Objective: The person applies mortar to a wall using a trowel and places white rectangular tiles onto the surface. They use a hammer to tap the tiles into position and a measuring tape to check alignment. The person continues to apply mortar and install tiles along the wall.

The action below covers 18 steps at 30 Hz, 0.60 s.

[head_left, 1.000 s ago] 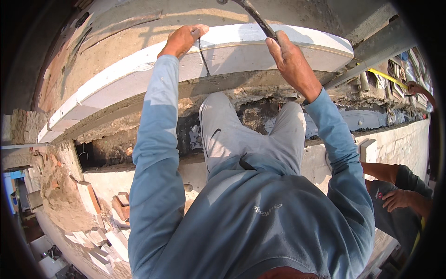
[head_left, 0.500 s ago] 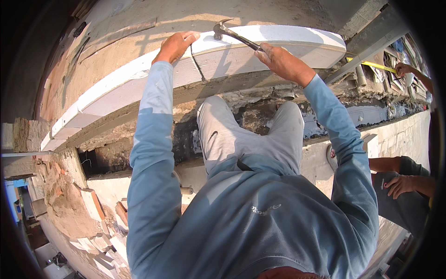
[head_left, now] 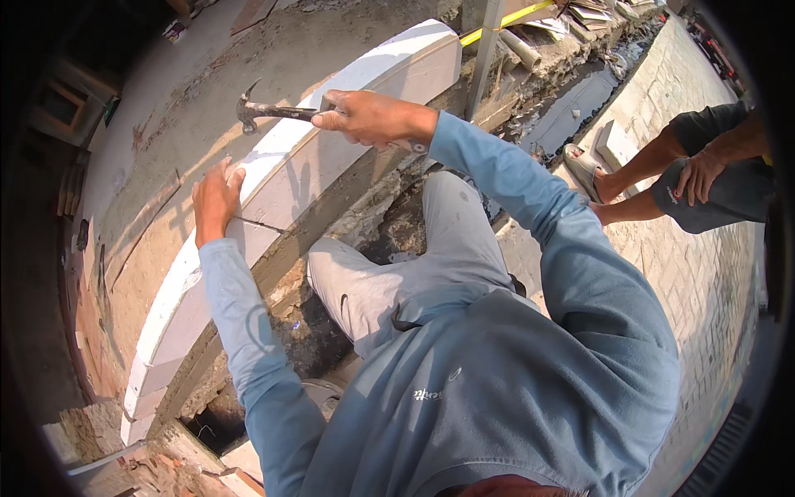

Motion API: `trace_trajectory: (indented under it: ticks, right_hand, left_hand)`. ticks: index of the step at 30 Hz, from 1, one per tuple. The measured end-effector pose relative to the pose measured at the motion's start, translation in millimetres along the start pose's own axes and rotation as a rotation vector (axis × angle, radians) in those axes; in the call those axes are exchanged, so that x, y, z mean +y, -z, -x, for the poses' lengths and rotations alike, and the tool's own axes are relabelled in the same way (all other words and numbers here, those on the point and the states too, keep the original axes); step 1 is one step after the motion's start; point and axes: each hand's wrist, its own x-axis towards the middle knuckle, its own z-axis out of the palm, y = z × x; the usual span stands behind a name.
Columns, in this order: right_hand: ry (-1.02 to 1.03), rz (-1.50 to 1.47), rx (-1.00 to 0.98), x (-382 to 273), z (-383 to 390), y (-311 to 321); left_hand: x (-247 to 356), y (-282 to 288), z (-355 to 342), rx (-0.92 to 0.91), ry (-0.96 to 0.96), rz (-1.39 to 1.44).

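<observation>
A row of white lightweight blocks [head_left: 331, 178] forms a long low wall in front of me, with a dark joint [head_left: 258, 224] between two of them. My left hand [head_left: 217, 199] rests at the wall's far upper edge beside this joint, thumb and fingers apart; whether anything small lies under the fingertips is hidden. My right hand [head_left: 364, 118] grips the handle of a claw hammer [head_left: 277, 111]. The hammer is held above the wall, its metal head pointing left, beyond the far edge and apart from the blocks.
A trench with rubble [head_left: 397, 224] runs beneath my legs. To the right, a person in dark shorts [head_left: 704, 195] stands on paving [head_left: 696, 290] near a loose white block [head_left: 617, 145]. A metal post [head_left: 484, 62] and a yellow tape measure [head_left: 513, 18] are at the wall's right end.
My view has turned, so the wall now slants up to the right. The hammer has swung left, past the wall's far edge. My left hand stays by the joint, its fingers more spread.
</observation>
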Motion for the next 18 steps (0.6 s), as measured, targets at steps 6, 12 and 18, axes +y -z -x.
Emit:
trace_trajectory:
  ticks: [6,12,18]
  right_hand:
    - [-0.109,-0.328,0.189,-27,40,117]
    - [-0.035,0.47,0.636,81,62,175]
    - [-0.092,0.834,0.326,155,72,222]
  left_hand:
    - [95,-36,-24,0.016,-0.145,-0.119]
    - [108,-34,-21,0.007,-0.116,-0.155]
    - [114,-38,-28,-0.008,-0.087,-0.135]
